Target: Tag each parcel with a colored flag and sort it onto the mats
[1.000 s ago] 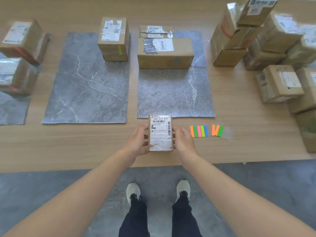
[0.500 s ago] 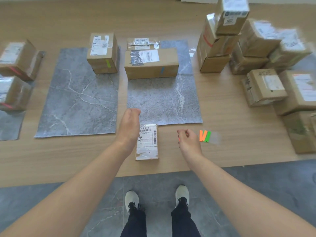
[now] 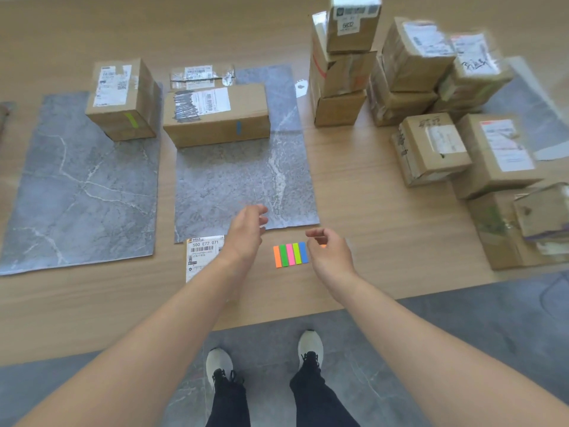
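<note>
Hovering the left hand [image 3: 246,232], loosely curled and empty, with the small parcel [image 3: 201,257] lying flat under its wrist; poising the right hand [image 3: 331,252], half-curled and holding nothing, with the flag strip [image 3: 291,254] just to its left, likely for peeling one.

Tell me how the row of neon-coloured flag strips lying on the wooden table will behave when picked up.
The row of neon-coloured flag strips lies flat on the wooden table, so it is probably thin, very light and floppy. With no raised edge showing, it likely needs a fingernail pinch rather than a plain grasp. Pushed, it would probably slide, not roll.
</note>
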Available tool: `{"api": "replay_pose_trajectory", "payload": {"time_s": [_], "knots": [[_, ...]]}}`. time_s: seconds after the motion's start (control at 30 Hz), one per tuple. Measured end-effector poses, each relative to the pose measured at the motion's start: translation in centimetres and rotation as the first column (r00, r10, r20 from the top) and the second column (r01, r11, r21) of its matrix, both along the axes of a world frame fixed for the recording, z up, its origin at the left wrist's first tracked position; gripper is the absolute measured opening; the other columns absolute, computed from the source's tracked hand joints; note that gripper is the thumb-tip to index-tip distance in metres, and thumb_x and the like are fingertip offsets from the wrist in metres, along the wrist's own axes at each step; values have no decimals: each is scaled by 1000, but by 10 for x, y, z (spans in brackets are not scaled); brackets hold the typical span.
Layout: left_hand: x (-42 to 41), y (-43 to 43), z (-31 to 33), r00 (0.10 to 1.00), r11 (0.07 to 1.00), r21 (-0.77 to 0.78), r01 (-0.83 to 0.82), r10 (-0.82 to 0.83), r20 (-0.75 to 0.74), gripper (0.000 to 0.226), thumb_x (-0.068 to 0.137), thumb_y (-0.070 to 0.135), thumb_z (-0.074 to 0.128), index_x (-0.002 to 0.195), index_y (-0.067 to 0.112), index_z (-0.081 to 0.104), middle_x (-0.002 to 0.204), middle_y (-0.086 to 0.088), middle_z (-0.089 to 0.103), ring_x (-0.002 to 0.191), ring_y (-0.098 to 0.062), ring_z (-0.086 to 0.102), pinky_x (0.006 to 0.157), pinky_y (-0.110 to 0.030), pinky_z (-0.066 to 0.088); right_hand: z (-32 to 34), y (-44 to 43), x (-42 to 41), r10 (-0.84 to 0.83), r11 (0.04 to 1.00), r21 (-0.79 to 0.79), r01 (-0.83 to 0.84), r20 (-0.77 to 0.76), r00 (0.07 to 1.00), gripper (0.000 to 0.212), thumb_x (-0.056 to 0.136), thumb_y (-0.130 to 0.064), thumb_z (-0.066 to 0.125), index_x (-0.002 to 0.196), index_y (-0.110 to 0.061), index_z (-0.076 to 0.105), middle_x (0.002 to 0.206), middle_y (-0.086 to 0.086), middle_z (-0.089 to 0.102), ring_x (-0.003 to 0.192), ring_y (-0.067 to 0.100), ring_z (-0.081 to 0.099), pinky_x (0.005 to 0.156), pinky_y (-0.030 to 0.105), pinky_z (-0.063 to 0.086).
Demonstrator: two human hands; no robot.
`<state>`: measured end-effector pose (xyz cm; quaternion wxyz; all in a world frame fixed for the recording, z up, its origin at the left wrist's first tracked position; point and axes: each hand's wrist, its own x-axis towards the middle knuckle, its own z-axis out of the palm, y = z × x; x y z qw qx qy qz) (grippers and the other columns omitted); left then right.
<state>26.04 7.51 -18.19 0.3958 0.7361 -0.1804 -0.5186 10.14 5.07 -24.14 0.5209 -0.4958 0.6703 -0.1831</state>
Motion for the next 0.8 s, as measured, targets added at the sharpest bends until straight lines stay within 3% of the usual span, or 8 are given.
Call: {"api": "replay_pose_trajectory", "payload": {"time_s": [0.13,0.23,0.33,0.47,0.6,0.7,0.77,0.8], "knots": [[-14,-3,-22,987,986,71,149,-153,50,30,101,26,41,113,14,66,111,-4,70,104,-19,64,88,-30,50,-16,-9,-10,282,948,-108,-301,-159,946,30,89,-1,63,114,-15,73,102,1,70,84,15,63,67,7,44],[-23,1,-37,976,969,126,211,-216,31,32,102,25,42,114,11,67,109,-5,71,101,-17,66,78,-25,50,-29,-18,-12,439,862,-153,-484,-256,862,39,80,4,70,116,-10,75,107,8,71,90,20,64,88,35,52],[-29,3,-46,973,961,163,225,-231,14,33,103,28,40,117,12,66,112,-5,70,105,-18,65,83,-27,52,-35,-27,-13,546,790,-114,-603,-317,775,39,79,-2,77,117,-11,75,109,10,68,98,26,65,87,40,52],[-32,6,-50,968,956,177,236,-248,50,37,90,41,44,102,18,70,109,-8,72,110,-26,65,103,-47,49,-40,-35,-15,632,694,-92,-714,-398,665,34,77,-8,78,112,-9,76,104,13,64,98,29,61,80,41,51],[-30,9,-51,959,952,165,257,-272,79,53,69,53,48,89,8,68,95,-10,70,95,-28,66,94,-49,49,-44,-40,-14,662,642,-103,-760,-425,617,31,72,-7,82,103,-4,77,99,15,62,95,32,60,75,39,50],[-29,10,-52,924,922,200,331,-360,132,34,83,38,50,98,18,73,97,-4,73,94,-20,67,95,-46,50,-44,-44,-13,666,627,-94,-774,-450,594,29,72,-8,82,101,-5,77,102,14,60,95,30,58,67,31,37],[-27,13,-57,837,863,242,444,-496,232,29,95,22,47,111,22,72,93,5,69,81,-10,60,80,-33,50,-43,-47,-11,661,624,-90,-776,-468,586,27,75,-8,80,102,-7,77,103,14,59,96,30,58,66,28,30],[-26,14,-58,747,805,275,526,-591,305,31,97,18,45,115,21,70,91,7,67,78,-9,58,72,-28,48,-43,-49,-10,661,623,-91,-777,-470,585,27,75,-8,80,102,-7,77,102,13,59,97,30,58,66,28,29]]}}
